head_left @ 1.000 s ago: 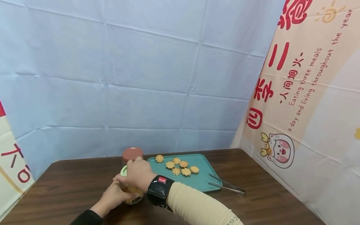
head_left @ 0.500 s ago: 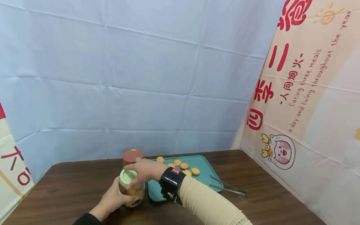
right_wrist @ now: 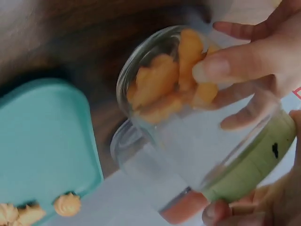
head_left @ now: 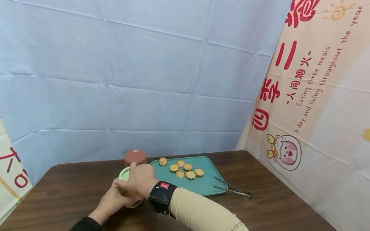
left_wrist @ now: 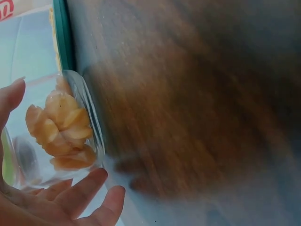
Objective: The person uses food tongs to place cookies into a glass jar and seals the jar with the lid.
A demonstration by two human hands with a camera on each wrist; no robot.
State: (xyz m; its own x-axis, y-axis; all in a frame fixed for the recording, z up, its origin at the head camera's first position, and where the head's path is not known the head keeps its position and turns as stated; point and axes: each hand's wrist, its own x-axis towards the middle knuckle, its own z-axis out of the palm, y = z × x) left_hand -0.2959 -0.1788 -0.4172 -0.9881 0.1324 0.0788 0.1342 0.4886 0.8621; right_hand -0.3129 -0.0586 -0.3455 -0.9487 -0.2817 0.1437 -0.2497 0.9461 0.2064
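My left hand (head_left: 111,199) grips a clear jar (right_wrist: 181,146) round its side, with thumb and fingers on opposite sides of the wall. Several golden cookies (left_wrist: 61,127) lie in the jar's lower part. A pale green lid (right_wrist: 254,162) sits on the jar's mouth, and my right hand (head_left: 141,179) holds it by the rim from above. In the head view the right hand hides most of the lid and part of the jar. Close behind stands a second clear jar with a reddish-brown lid (head_left: 135,157).
Right of the jars lies a teal tray (head_left: 208,175) with several piped cookies (head_left: 180,174) on it. Metal tongs (head_left: 235,190) rest over its right edge, their handle end on the dark wooden table (head_left: 69,192). Blue cloth (head_left: 150,96) hangs behind the table.
My right hand swung back, showing the green lid half a second ago, then turned forward over it again. The left hand keeps its grip on the jar.
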